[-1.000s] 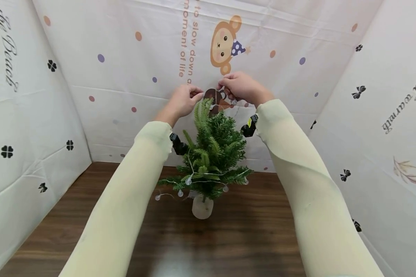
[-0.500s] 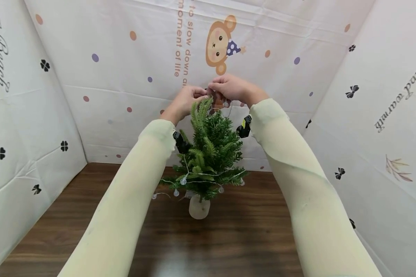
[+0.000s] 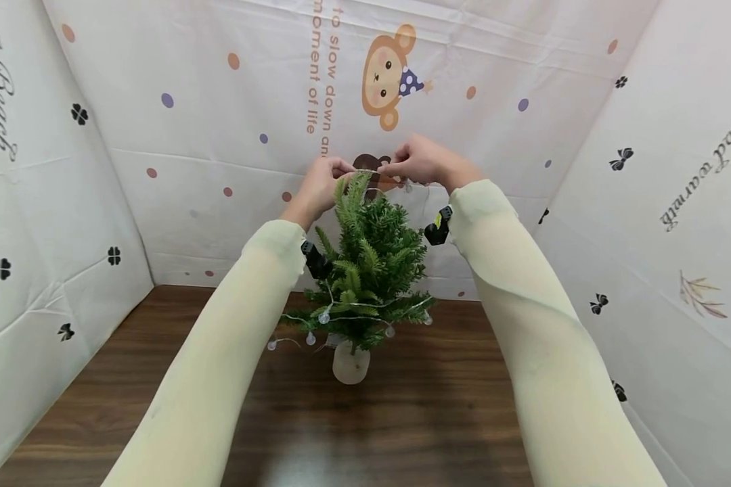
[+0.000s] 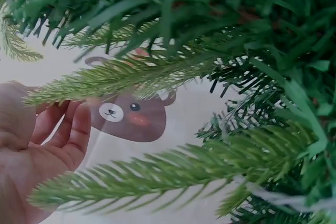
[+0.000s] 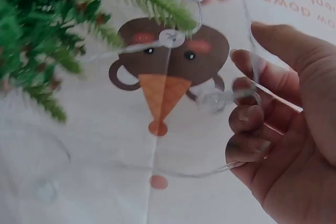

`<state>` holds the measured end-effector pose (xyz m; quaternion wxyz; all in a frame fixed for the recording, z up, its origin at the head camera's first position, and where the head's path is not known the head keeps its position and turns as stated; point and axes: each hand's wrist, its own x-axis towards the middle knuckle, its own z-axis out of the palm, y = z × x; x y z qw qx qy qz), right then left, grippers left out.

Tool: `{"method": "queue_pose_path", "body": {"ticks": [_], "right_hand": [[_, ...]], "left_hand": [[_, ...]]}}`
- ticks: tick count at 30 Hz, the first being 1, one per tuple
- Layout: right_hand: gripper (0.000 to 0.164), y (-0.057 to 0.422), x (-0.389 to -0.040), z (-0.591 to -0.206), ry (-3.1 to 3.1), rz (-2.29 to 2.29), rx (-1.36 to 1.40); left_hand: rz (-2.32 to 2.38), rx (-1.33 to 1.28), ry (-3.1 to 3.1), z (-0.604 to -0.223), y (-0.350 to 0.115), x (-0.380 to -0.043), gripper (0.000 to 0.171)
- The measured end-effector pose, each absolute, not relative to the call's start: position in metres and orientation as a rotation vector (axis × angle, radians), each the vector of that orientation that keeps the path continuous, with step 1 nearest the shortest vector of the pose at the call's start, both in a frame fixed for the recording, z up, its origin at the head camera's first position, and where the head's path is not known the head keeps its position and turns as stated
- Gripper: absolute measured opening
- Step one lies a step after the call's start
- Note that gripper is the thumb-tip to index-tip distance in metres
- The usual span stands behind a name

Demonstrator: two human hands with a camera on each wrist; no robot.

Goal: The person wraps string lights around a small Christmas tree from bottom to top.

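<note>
Two arms in pale sleeves point(image 3: 542, 325) stretch forward over a dark wooden table point(image 3: 426, 406), bringing both hands together near the tip of a small artificial fir tree point(image 3: 384, 237). The tree stands upright on its pale base point(image 3: 350, 365) in front of a white printed cloth point(image 3: 207, 115). The left hand point(image 3: 321, 188) is just beside the treetop, its fingers bent inward, pinching a thin light string point(image 3: 365, 171). The right hand point(image 3: 425, 162), slightly higher, arches its knuckles upward; thumb and forefinger pinch the same wire, the other fingers curled below. A short length spans between them (a brown bear point(image 3: 370, 162) printed on the cloth peeks out there, partly covered). A clear bulb point(image 5: 212, 102) hangs beside the right fingers, and more of the string loops around the lower branches point(image 3: 365, 314).

From the left wrist, a green sprig point(image 4: 131, 80) crosses the fingertips; from the right wrist, the left hand is mostly cut off by the top edge. I cannot tell whether the wire touches the treetop. The left sleeve conceals the end of one low branch.
</note>
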<state>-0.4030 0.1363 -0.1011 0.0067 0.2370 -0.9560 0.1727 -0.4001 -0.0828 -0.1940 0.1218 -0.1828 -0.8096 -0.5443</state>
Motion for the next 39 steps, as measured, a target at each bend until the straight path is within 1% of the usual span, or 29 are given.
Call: {"method": "queue_pose_path", "body": {"ticks": [3, 8, 13, 21, 28, 33, 39], "right_hand": [[0.041, 0.144, -0.403, -0.103, -2.974, 0.521, 0.741], [0.037, 0.151, -0.404, -0.107, -2.923, 0.573, 0.728], [0.035, 0.152, -0.402, -0.107, -2.869, 0.688, 0.683], [0.033, 0.155, -0.401, -0.108, -2.827, 0.695, 0.669], [0.031, 0.159, -0.400, -0.106, -2.839, 0.709, 0.671], [0.029, 0.153, -0.396, -0.105, -2.841, 0.699, 0.696], [0.026, 0.135, -0.394, -0.105, -2.819, 0.547, 0.771]], "left_hand": [[-1.607, -0.531, -2.323, -0.198, -0.083, -0.400, 0.024], [-1.598, -0.548, -2.308, -0.200, -0.082, -0.404, 0.023], [-1.583, -0.539, -2.308, -0.193, -0.077, -0.407, 0.022], [-1.629, -0.521, -2.349, -0.176, -0.073, -0.405, 0.026], [-1.614, -0.575, -2.387, -0.178, -0.073, -0.407, 0.025], [-1.562, -0.565, -2.420, -0.186, -0.080, -0.408, 0.026], [-1.417, -0.553, -2.564, -0.187, -0.086, -0.409, 0.033]]}}
